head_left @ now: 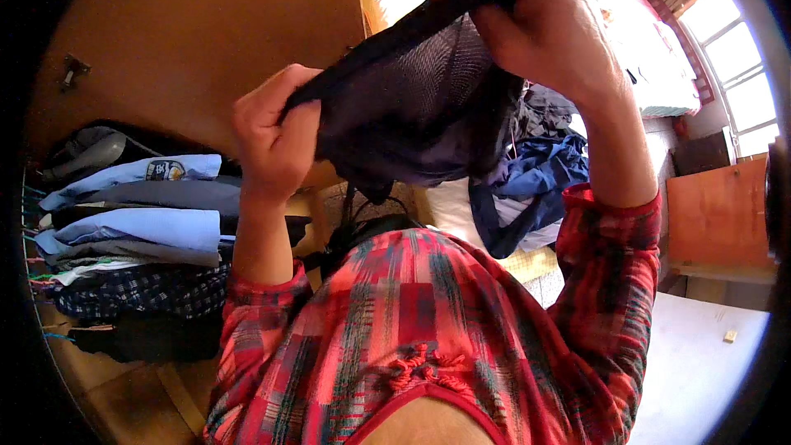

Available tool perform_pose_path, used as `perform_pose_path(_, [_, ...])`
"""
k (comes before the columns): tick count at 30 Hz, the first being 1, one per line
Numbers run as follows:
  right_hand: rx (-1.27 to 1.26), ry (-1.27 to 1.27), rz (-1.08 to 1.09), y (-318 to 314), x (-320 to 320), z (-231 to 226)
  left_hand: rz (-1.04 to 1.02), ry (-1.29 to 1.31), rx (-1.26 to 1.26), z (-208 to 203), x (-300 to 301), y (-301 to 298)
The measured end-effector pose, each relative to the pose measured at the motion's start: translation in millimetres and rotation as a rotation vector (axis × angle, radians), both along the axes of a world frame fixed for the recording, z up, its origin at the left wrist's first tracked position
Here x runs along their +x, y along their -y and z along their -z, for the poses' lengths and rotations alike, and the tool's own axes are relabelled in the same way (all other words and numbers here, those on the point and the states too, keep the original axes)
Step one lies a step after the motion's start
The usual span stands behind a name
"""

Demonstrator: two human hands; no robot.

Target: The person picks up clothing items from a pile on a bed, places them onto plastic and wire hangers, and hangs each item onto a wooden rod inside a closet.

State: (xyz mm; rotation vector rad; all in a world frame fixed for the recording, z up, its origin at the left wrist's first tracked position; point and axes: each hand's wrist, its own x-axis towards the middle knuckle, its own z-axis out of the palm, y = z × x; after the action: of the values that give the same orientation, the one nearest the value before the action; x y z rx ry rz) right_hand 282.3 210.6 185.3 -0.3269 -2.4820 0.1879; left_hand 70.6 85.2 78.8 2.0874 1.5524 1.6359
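Note:
A dark, partly see-through mesh garment point(404, 107) is stretched between my hands, its band-like upper edge pulled taut. My left hand point(276, 132) is closed round the left end of that edge. Higher up and to the right, my right hand point(535, 21) grips the other end, fingers curled over the band. The garment's lower part hangs loose below both hands. What kind of garment it is, I cannot tell. Behind it on the right lies a heap of dark blue clothes point(535, 173), partly hidden by the garment.
At left, several garments hang in a row, among them a light blue shirt point(136, 231). A brown wooden panel point(222, 33) rises behind them. A bed point(643, 41) is at the far right by a window point(737, 58). An orange-brown cabinet point(717, 214) stands at right, near a white surface point(700, 363).

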Motion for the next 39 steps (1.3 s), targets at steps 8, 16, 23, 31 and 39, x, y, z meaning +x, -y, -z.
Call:
perform_pose_path(8, [0.069,0.145,0.125,-42.1,-21.7,79.8,-0.272,1.223,0.116,-25.4,-52.3,44.9])
perform_pose_path(16, [-0.477,0.201,0.041,-56.6,-23.3,105.9,-0.317,0.845,0.141,-11.8,-108.3,51.2])
perform_pose_path(23, [-0.852,-0.299,0.098,-76.1,-24.4,105.0,-0.642,-0.238,0.235,7.4,-116.2,42.8])
perform_pose_path(31, [-0.933,-0.283,0.027,-82.2,-31.7,149.3,-0.288,0.424,-0.208,46.0,-130.3,21.7])
perform_pose_path(39, [-0.765,-0.003,0.518,-90.5,-22.9,213.9,-0.311,0.418,-0.436,127.3,-169.2,33.3])
